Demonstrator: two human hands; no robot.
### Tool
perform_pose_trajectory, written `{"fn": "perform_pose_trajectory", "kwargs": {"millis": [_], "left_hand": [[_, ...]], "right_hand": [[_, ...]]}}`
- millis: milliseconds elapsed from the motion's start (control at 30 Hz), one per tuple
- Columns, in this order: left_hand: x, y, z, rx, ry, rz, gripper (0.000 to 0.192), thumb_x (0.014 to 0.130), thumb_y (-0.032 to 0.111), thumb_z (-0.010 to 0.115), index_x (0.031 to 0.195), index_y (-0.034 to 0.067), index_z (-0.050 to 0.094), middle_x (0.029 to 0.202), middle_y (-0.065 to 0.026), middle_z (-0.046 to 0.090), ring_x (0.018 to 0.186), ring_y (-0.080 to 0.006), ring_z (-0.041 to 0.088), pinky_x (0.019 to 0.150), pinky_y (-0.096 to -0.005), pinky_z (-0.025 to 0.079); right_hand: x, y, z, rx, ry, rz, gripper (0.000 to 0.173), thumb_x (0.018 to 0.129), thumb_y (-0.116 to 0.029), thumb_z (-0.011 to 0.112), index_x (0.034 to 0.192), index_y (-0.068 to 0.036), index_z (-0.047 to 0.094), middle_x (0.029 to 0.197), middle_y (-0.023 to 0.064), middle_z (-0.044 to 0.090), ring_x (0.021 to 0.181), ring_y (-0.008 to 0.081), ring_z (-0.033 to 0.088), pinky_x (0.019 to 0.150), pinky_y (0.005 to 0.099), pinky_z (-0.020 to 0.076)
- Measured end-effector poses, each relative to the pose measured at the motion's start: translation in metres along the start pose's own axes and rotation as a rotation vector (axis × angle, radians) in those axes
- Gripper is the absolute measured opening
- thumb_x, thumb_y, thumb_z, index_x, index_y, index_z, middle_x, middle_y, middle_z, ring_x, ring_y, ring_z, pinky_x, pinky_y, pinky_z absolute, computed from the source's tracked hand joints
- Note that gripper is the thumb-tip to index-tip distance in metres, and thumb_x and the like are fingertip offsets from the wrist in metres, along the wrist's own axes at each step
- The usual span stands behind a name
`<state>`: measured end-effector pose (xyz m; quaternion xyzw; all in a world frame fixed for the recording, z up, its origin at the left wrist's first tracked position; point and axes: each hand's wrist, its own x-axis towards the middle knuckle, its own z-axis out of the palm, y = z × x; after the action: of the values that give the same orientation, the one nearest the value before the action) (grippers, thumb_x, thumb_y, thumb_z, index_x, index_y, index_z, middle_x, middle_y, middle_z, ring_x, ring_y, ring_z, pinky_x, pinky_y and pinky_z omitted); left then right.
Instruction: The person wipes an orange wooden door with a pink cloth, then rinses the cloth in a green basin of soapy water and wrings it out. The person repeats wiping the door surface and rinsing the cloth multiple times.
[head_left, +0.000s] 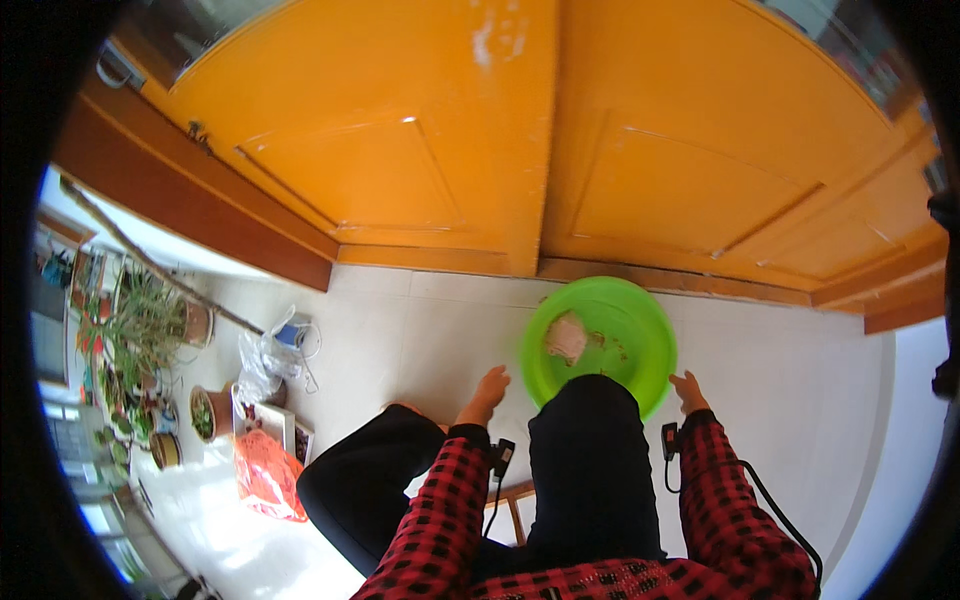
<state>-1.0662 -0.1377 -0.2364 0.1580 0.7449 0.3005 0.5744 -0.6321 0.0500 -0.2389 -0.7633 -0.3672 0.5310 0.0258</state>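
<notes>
A bright green plastic basin (645, 330) sits on the pale tiled floor, close to the base of the orange wooden doors (457, 157). Inside it lie a crumpled pinkish cloth (567, 337) and some small brown bits. My left hand (487, 394) is held out to the left of the basin, a gap between them, holding nothing. My right hand (688, 391) is at the basin's right rim, fingers apart; whether it touches the rim I cannot tell. My knee hides the basin's near edge.
Potted plants (135, 322) stand along the left, with a long wooden stick (157, 270) leaning there. Near them are a clear plastic bag (259, 367), a white box (274, 424) and a red plastic bag (266, 476). Part of a wooden stool (516, 517) shows beneath me.
</notes>
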Motion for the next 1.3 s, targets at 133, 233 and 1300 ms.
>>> {"fn": "perform_pose_trajectory", "kwargs": {"millis": [133,233,1300], "left_hand": [[0.024,0.001,0.023,0.135,0.017,0.151,0.062,0.083,0.038,0.053,0.129,-0.001,0.041,0.13,-0.0249,0.043,0.122,-0.0368,0.04,0.101,-0.0402,0.033],[0.025,0.012,0.033,0.097,-0.043,-0.001,0.07,0.085,0.044,0.048,0.139,0.004,0.027,0.138,-0.0167,0.037,0.127,-0.03,0.036,0.101,-0.0402,0.032],[0.007,-0.125,-0.169,-1.041,1.119,-0.235,0.016,0.072,0.013,0.056,0.083,0.001,0.059,0.068,-0.0033,0.055,0.056,-0.0169,0.047,0.052,-0.0315,0.038]], "right_hand": [[0.022,0.011,-0.001,-0.43,-0.221,-0.301,0.086,0.078,-0.039,0.063,0.143,-0.011,0.015,0.145,0.016,0.023,0.133,0.0356,0.021,0.098,0.0616,0.022],[0.021,-0.002,0.006,-0.068,-0.21,-0.127,0.066,0.079,-0.036,0.061,0.133,-0.014,0.031,0.134,0.0105,0.035,0.123,0.0346,0.031,0.092,0.0635,0.0241],[-0.072,-0.166,0.299,-0.516,-0.6,-0.31,0.05,0.08,-0.013,0.062,0.123,-0.007,0.038,0.104,0.0082,0.051,0.087,0.0196,0.05,0.071,0.0337,0.0428]]}}
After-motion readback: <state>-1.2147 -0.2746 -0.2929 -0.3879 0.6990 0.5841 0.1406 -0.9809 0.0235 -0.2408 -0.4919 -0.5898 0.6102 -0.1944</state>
